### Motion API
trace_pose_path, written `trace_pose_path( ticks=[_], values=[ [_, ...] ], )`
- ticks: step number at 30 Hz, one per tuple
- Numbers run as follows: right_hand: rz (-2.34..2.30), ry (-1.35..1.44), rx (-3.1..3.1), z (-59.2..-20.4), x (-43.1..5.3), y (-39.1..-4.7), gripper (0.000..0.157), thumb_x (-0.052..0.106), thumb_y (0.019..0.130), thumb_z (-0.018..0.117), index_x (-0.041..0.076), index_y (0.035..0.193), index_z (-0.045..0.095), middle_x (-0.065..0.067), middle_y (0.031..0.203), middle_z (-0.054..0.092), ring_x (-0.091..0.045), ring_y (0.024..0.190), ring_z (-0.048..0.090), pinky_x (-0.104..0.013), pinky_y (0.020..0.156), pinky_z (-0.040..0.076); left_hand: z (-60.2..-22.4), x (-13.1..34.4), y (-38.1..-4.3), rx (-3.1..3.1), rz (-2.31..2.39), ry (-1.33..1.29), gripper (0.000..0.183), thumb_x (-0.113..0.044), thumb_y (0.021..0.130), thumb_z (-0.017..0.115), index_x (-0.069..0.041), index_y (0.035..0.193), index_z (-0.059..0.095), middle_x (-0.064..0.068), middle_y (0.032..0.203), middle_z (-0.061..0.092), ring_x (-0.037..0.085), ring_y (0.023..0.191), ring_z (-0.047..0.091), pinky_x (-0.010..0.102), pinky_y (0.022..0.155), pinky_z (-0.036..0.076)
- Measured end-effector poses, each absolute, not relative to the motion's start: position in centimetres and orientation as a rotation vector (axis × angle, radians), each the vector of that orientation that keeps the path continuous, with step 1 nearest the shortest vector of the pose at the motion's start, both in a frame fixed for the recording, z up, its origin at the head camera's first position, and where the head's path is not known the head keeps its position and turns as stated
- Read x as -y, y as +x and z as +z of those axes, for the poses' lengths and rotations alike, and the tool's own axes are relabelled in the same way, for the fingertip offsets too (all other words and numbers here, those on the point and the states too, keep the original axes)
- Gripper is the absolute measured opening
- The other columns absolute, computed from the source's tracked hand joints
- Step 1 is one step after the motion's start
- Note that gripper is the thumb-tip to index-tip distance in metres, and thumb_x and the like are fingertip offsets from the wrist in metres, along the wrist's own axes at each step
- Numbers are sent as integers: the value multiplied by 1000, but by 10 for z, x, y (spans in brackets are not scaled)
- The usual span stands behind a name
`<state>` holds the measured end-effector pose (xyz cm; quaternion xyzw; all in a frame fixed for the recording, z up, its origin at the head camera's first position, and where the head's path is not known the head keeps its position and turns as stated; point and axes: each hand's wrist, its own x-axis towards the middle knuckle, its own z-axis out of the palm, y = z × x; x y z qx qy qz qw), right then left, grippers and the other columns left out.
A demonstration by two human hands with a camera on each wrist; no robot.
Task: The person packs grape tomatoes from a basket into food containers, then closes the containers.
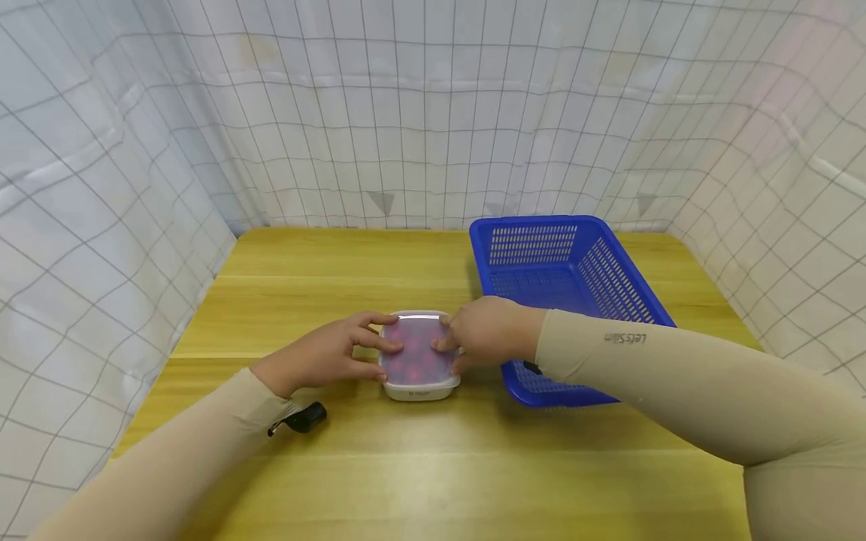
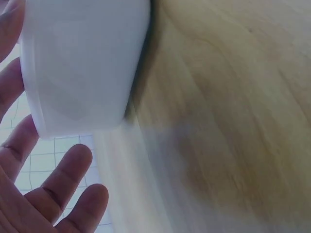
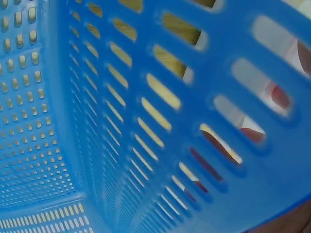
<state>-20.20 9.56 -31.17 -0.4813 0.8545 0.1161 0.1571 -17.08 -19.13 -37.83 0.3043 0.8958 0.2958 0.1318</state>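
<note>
A white food container with a translucent lid stands on the table. Round red things show dimly through the lid, their kind unclear. My left hand lies spread at the left side, fingertips touching the lid and thumb by its near left corner. In the left wrist view, some fingers of that hand touch the container's rim and others stand clear of it. At the opposite side my right hand has bent fingers on the lid's right edge; its grip is partly hidden, and the basket wall covers most of it in the right wrist view.
A blue slotted basket stands on the right of the table, under my right forearm. The wooden table ends at the back against a white, grid-patterned curtain, which also hangs at both sides. A black strap device sits at my left wrist.
</note>
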Motion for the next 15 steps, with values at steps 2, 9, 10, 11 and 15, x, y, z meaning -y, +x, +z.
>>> trace_pose_path(
  ticks=[2,9,10,11,15],
  values=[
    [328,-1376,-2445,-312,-96,-202,54,50,97,71,30,147,63,-17,152,59,-29,133,64,-45,105,56,-378,191,-171,-2605,854,888,45,-38,91,83,-25,134,74,7,164,45,36,139,56,47,101,53],
    [343,-1367,-2435,-309,-95,-202,55,49,98,70,29,149,61,-18,153,57,-30,135,63,-46,108,55,-378,188,-172,-2598,918,845,41,-34,91,84,-25,131,77,8,163,46,39,143,52,54,111,48],
    [342,-1361,-2434,-309,-95,-202,55,49,99,70,29,149,61,-18,154,57,-30,135,63,-47,108,55,-378,188,-172,-2595,924,837,41,-33,91,84,-25,131,77,8,164,46,40,144,51,55,112,48],
    [336,-1352,-2434,-309,-95,-203,55,49,99,70,30,149,60,-18,154,56,-30,136,62,-47,109,54,-378,188,-172,-2596,920,832,42,-34,91,84,-25,131,76,8,164,46,40,145,50,56,112,47],
    [315,-1352,-2431,-312,-95,-203,55,48,99,70,29,150,60,-18,155,56,-31,135,62,-47,109,54,-380,188,-170,-2598,908,810,43,-37,91,83,-27,132,76,7,165,44,41,146,49,55,111,48]
  ],
)
